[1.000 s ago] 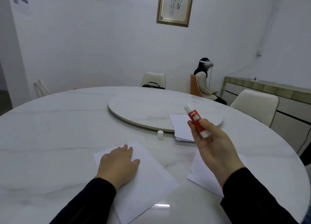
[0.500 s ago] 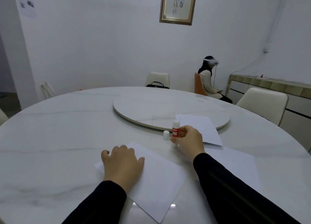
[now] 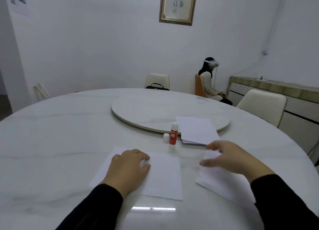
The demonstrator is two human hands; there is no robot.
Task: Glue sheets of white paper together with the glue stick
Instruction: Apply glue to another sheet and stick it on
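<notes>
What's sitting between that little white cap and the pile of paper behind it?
The glue stick stands upright between the cap and the paper stack, uncapped, as the head view shows.

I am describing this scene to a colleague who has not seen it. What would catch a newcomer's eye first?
Probably the red glue stick, upright and uncapped beside its cap near the turntable. Next, the two hands: the left hand rests on a sheet, the blurred right hand is over a second sheet. Behind lies a paper stack.
</notes>
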